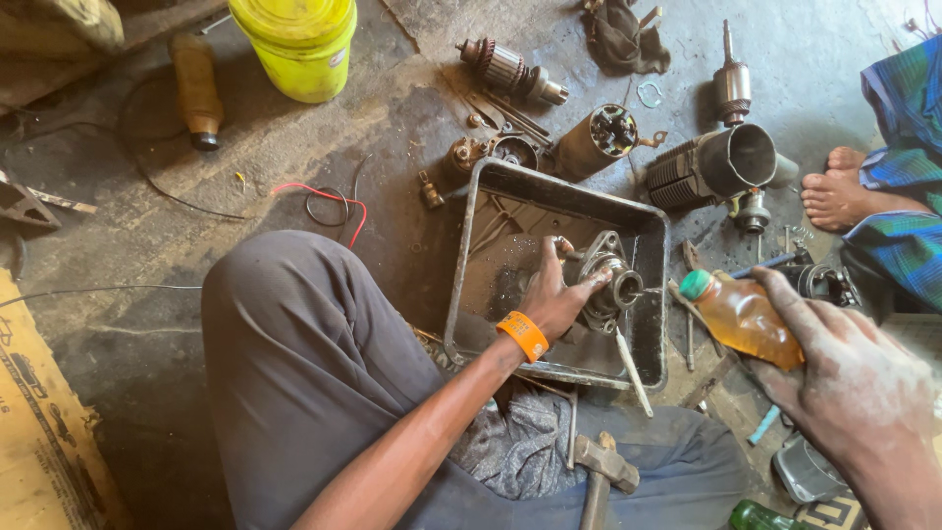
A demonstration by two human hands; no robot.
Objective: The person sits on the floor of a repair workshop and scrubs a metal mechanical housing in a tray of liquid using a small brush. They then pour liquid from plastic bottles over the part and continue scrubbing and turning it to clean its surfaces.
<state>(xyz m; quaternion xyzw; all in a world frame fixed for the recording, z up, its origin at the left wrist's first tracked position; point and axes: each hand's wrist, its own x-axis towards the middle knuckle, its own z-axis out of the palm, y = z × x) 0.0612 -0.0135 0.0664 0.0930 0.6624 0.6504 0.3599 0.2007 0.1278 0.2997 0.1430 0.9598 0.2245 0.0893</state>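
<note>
A rough concrete floor (392, 186), stained dark with oil and dust, is seen throughout. Bright daylight is cast across its upper right part, while the left is left in shade. A flattened cardboard sheet (39, 422) is laid at the lower left. A yellow bucket (299, 44) is stood at the top, with what may be a brown bottle (196, 88) lying beside it.

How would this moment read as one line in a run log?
left hand: grips metal part in tray | right hand: holds bottle, tilted toward tray | hammer: on lap
</note>
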